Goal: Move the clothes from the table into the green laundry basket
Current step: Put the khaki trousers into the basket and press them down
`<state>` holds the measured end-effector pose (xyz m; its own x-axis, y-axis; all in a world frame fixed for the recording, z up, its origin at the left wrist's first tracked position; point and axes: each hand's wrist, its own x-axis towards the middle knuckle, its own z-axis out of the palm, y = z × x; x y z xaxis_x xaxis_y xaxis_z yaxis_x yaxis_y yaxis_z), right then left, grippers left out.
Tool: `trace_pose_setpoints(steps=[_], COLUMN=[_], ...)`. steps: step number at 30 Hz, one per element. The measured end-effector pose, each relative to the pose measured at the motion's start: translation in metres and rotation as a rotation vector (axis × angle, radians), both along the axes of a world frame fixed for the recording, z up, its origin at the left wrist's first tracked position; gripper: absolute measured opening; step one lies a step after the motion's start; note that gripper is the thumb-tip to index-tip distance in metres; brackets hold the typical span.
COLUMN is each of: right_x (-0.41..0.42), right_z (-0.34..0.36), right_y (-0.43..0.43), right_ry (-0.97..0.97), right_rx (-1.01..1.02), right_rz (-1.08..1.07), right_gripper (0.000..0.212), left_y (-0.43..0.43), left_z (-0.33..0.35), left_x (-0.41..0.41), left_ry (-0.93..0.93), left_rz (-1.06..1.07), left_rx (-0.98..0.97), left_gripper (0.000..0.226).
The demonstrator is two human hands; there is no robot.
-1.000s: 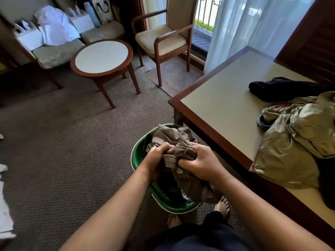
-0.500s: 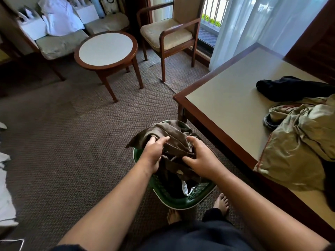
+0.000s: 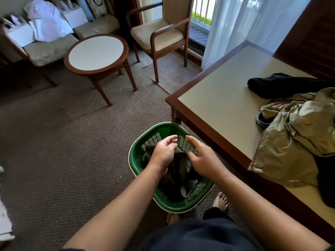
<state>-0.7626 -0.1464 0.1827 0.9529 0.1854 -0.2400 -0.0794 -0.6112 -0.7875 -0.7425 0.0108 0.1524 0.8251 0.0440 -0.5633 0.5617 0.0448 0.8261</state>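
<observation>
Left hand point(image 3: 163, 153) and right hand point(image 3: 201, 158) hover over the green perforated plastic laundry basket point(image 3: 135, 156) on the carpet, fingers loosely spread, holding nothing. Dark crumpled garments point(image 3: 178, 175) lie inside. An olive-tan jacket point(image 3: 297, 140) and a black garment point(image 3: 282, 85) lie on the wood-edged beige table point(image 3: 221, 91).

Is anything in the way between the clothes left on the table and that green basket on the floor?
Nothing visible. The tan garment and black garment lie on the table; the green basket sits on the carpet beside its corner, open on top. Only the left hand and right hand, both empty, hover over it.
</observation>
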Motion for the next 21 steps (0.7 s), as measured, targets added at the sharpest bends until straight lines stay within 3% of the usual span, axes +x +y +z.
trace_pose_setpoints(steps=[14, 21], right_x=[0.022, 0.039], right_z=[0.043, 0.057], right_y=[-0.117, -0.201], right_ry=[-0.183, -0.262], right_rx=[0.088, 0.181], right_rz=[-0.376, -0.568], right_gripper=[0.054, 0.049], left_y=[-0.138, -0.236], left_z=[0.057, 0.088], left_x=[0.059, 0.083], left_ry=[-0.296, -0.409], left_rz=[-0.43, -0.536], left_rx=[0.025, 0.026], left_gripper=[0.042, 0.038])
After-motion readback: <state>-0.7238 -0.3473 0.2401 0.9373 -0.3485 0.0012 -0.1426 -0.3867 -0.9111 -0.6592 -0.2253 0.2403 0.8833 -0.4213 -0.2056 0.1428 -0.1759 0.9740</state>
